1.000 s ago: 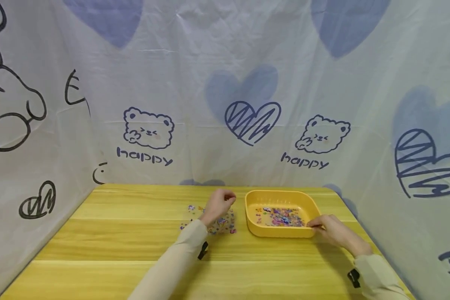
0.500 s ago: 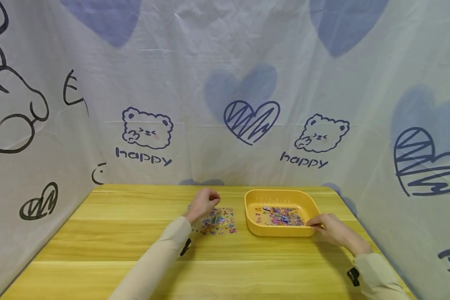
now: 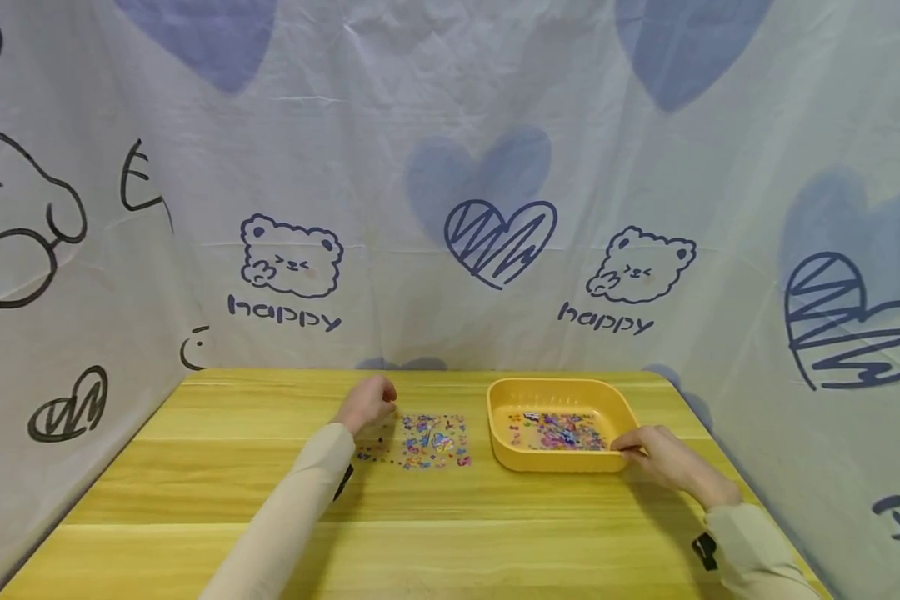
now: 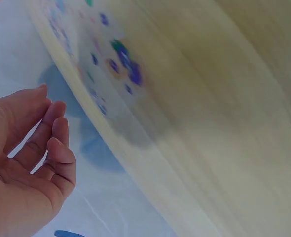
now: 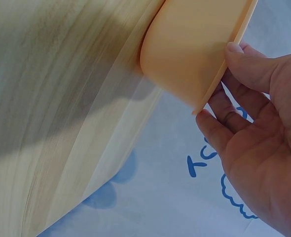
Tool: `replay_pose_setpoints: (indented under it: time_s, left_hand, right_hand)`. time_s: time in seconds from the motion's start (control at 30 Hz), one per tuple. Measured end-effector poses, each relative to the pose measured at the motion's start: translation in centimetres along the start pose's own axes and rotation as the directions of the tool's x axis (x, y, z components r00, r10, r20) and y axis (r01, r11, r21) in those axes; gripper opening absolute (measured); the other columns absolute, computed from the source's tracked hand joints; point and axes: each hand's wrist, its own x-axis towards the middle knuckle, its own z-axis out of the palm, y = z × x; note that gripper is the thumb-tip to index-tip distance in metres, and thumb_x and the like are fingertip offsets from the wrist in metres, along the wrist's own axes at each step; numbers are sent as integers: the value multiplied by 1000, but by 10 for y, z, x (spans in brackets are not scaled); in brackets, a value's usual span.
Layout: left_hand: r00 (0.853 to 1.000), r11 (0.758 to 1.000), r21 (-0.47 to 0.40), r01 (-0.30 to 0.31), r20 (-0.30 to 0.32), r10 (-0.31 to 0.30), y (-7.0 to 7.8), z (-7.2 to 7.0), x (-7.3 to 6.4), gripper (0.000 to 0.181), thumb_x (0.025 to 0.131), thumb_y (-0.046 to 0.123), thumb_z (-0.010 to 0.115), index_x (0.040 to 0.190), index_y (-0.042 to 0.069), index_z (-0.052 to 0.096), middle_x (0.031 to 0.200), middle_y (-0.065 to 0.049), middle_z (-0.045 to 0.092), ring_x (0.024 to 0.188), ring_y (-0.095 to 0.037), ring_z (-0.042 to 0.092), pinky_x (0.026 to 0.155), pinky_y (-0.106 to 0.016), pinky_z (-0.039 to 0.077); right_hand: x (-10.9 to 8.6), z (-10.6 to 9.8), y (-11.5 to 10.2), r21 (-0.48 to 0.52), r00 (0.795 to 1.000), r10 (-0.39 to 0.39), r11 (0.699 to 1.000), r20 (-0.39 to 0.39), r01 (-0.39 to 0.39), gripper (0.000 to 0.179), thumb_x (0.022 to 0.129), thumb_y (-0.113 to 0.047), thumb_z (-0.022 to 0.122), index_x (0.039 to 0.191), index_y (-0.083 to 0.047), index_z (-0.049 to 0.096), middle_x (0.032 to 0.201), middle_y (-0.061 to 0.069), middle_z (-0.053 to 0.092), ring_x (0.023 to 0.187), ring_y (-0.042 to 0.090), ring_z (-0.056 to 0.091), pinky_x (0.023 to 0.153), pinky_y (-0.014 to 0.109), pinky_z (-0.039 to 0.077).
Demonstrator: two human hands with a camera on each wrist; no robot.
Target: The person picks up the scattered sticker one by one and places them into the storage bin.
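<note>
My right hand [image 3: 663,457] grips the near right corner of a yellow plastic tray [image 3: 558,462]. In the right wrist view the thumb lies on the tray rim [image 5: 234,34], with fingers curled below it. Inside the tray lie many small multicoloured pieces [image 3: 570,432]. Left of the tray, a patch of small colourful shapes [image 3: 435,442] lies on the table; the left wrist view shows some on a translucent sheet [image 4: 121,106]. My left hand [image 3: 365,404] hovers at the far left edge of that patch. Its fingers [image 4: 61,128] are loosely bent, thumb near the index finger, nothing visible between them.
The wood-grain table [image 3: 217,475] reaches back to a white cloth [image 3: 390,183] with hearts and bear drawings. That cloth hangs close behind the table and along both sides. The tray stands near the table's right side.
My left hand has moved left across the patch of colourful shapes, uncovering more of it. My right hand stays on the tray, which keeps its place.
</note>
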Motion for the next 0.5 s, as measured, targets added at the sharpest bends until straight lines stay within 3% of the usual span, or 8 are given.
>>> replay_pose_setpoints:
  time_s: [0.23, 0.5]
  left_hand:
    - [1000, 999, 49, 21, 21, -22, -10, -3, -2, 20, 85, 2, 70, 105, -2, 71, 102, -15, 71, 94, -29, 65, 87, -43, 54]
    - [999, 996, 67, 50, 10, -51, -15, -2, -8, 25, 84, 13, 76, 104, -2, 72, 99, -14, 70, 87, -25, 64, 82, -42, 55]
  right_hand:
    - [1, 0, 0, 7, 1000, 3, 1000, 8, -3, 18, 90, 2, 63, 105, 1, 74, 102, 12, 74, 92, 29, 70, 77, 38, 57]
    - [1, 0, -1, 6, 1000, -13, 1000, 14, 13, 18, 90, 3, 63, 105, 2, 73, 102, 13, 74, 92, 30, 69, 77, 38, 57]
